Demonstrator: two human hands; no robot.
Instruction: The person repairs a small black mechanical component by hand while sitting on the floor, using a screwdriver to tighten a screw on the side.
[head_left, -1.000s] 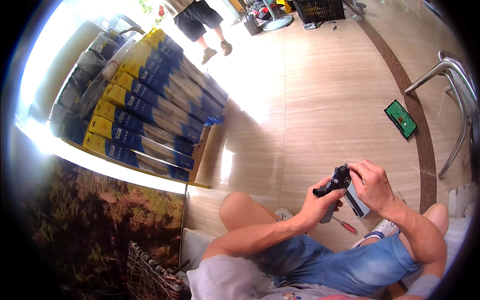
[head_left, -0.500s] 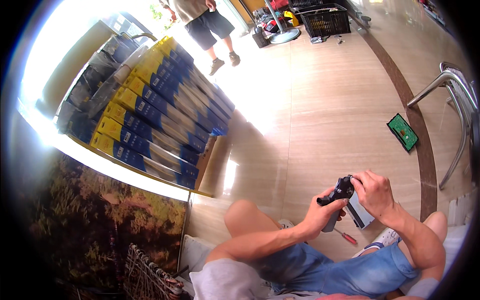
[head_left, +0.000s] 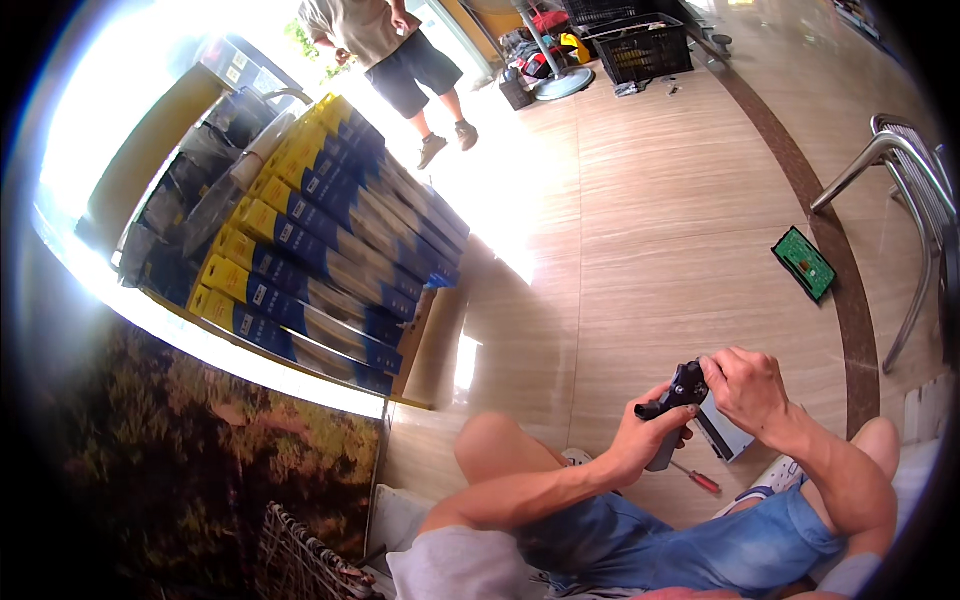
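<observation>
Floor: glossy beige stone tile, thin seams, dark brown stone strip curving down the right side. Slatted chair with bent chrome tube legs at right edge, by the strip. Left: display stand packed with long yellow-and-blue packages, bright white ledge below, then dark foliage-print panel. Far end: black slatted plastic crate near round grey metal pole base. Upper left blown out by white daylight; glare patches on tile.
</observation>
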